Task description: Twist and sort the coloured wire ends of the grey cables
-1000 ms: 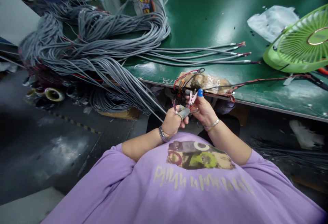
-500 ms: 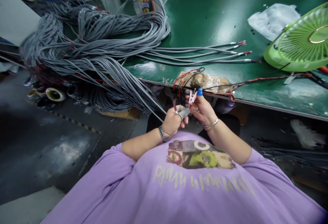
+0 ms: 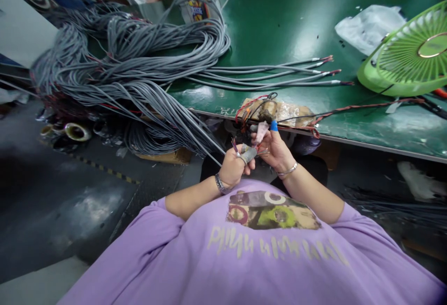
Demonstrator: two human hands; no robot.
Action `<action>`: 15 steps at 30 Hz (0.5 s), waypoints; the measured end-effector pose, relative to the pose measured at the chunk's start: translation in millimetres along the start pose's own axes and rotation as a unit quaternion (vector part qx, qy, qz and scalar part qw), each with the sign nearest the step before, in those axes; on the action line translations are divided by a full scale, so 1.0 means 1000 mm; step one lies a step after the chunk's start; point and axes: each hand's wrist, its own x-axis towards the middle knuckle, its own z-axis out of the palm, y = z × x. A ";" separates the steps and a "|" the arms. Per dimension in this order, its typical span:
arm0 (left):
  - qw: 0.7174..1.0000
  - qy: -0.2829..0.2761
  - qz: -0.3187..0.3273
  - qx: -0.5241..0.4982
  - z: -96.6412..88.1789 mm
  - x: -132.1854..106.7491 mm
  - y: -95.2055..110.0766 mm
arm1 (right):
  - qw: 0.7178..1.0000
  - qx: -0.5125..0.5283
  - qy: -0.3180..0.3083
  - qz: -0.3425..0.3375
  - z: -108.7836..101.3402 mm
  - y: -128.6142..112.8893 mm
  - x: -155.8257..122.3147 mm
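Observation:
My left hand (image 3: 233,167) is closed around the end of a grey cable, and grey wrapping covers its thumb (image 3: 248,156). Thin coloured wires (image 3: 234,145) stick up beside that thumb, and more fine wire ends (image 3: 262,152) fan out toward the other hand. Just to the right, my right hand (image 3: 279,153) pinches a small pale pink clip (image 3: 261,132) between thumb and fingers. A blue cover (image 3: 274,125) sits on the right thumb tip. The clip is close above the wire ends; whether it touches them I cannot tell.
A large heap of grey cables (image 3: 139,58) covers the left of the green bench (image 3: 279,25). Several cable ends (image 3: 314,83) point right. A taped bundle (image 3: 296,114) lies at the bench edge. A green fan (image 3: 401,63) and plastic bag (image 3: 370,25) stand right.
The pink clip has turned in my right hand, so its open outline now looks like a solid pink shape. My left hand has barely moved and keeps its hold.

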 end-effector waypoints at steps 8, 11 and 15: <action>1.000 0.014 0.012 -0.010 -0.005 -0.006 -0.003 | 1.000 -0.020 -0.019 -0.002 0.003 -0.008 -0.010; 1.000 0.021 0.014 -0.017 -0.003 -0.005 -0.002 | 1.000 -0.026 -0.010 -0.009 0.003 -0.009 -0.010; 0.999 0.032 -0.004 -0.023 0.000 -0.003 0.003 | 0.999 -0.033 -0.011 -0.016 0.002 -0.006 -0.010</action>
